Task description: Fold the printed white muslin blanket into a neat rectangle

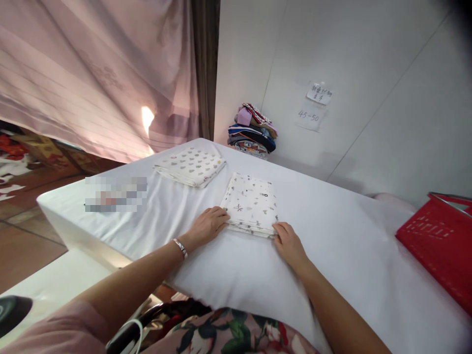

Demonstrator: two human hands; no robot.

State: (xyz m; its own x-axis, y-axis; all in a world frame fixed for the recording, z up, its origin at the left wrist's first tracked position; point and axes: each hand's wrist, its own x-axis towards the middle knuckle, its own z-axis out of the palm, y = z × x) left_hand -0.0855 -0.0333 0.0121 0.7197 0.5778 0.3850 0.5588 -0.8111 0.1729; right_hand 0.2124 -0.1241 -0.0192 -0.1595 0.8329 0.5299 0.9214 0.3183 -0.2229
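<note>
A white cloth (252, 199) with small grey prints lies folded into a neat rectangle on the white-covered table (332, 246). My left hand (208, 227) is at its near left corner, fingers closed on the edge. At the near right corner, my right hand (289, 243) pinches the folded layers between thumb and fingers. The cloth's near edge shows several stacked layers. Farther back and to the left, a second folded white cloth (191, 166) with grey heart-like prints rests flat, apart from both hands.
A pile of folded fabrics (252, 130) stands by the wall beyond the table's far edge. On the right is a red basket (438, 241). A blurred-out item (116, 194) lies at the left. Handwritten papers (311, 108) are stuck on the wall; a pink curtain (110, 64) hangs behind.
</note>
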